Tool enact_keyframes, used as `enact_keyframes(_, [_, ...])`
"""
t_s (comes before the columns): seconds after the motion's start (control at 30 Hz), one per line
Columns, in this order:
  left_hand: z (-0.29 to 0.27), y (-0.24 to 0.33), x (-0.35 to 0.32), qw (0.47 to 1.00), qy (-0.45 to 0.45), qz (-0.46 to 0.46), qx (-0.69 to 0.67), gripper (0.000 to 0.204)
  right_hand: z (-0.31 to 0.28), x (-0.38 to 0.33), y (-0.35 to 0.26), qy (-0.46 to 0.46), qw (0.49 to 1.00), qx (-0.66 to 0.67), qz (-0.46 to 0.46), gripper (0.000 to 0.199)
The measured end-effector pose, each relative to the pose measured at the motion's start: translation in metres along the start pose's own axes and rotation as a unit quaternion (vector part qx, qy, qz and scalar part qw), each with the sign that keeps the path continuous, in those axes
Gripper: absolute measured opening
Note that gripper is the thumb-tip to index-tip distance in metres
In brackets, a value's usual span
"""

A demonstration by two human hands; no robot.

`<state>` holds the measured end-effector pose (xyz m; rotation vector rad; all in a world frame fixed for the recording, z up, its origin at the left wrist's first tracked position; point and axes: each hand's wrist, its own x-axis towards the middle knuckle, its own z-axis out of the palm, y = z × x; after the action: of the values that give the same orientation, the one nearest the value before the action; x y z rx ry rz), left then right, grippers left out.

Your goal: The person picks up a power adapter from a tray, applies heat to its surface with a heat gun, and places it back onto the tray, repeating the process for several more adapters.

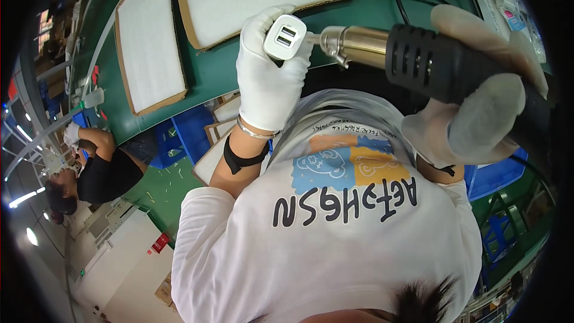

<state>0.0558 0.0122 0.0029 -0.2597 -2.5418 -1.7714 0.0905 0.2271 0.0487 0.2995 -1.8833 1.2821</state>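
Above the near edge of a green worktable (218,69): one white charger (286,37), rounded oblong end face with two rectangular ports, turned upward toward the camera. Holder: left hand (269,78), white-gloved, fingers clamped around the charger's sides; silver bracelet (254,131) at the wrist, black band (244,158) on the forearm. To its right: one hot-air tool (412,57), brass-coloured barrel, black slotted sleeve, lying roughly level with its narrow nozzle aimed left, just beside the charger; contact cannot be told. Holder: right hand (487,116), pale-gloved, fingers wrapped around the dark body of the tool. On the table, beyond the left hand: one large white-lined cardboard tray (263,0); left of it, one narrower white-lined tray (152,48). Below table level, left: blue bin (190,134). Lower right: second blue bin (496,176). Far left: co-worker (110,170), dark top, one white glove visible.
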Motion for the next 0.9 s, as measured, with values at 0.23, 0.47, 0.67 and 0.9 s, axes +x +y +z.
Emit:
enact_keyframes(0.23, [0.003,-0.002,0.002,0.998,0.015,0.059,0.032,0.041,-0.002,0.002,0.003,-0.009,1.000,0.015,-0.023,0.029])
enact_keyframes(0.47, [0.002,-0.002,0.002,0.995,0.016,0.072,0.061,0.042,-0.012,0.011,-0.008,-0.020,0.998,0.031,-0.044,0.027])
enact_keyframes(0.67, [0.003,0.000,0.001,0.994,0.025,0.085,0.066,0.046,-0.017,0.009,0.001,-0.029,0.997,0.044,-0.063,0.026])
enact_keyframes(0.9, [-0.001,-0.003,0.001,0.988,0.027,0.094,0.117,0.048,0.003,0.007,0.002,-0.044,0.994,0.066,-0.079,0.025])
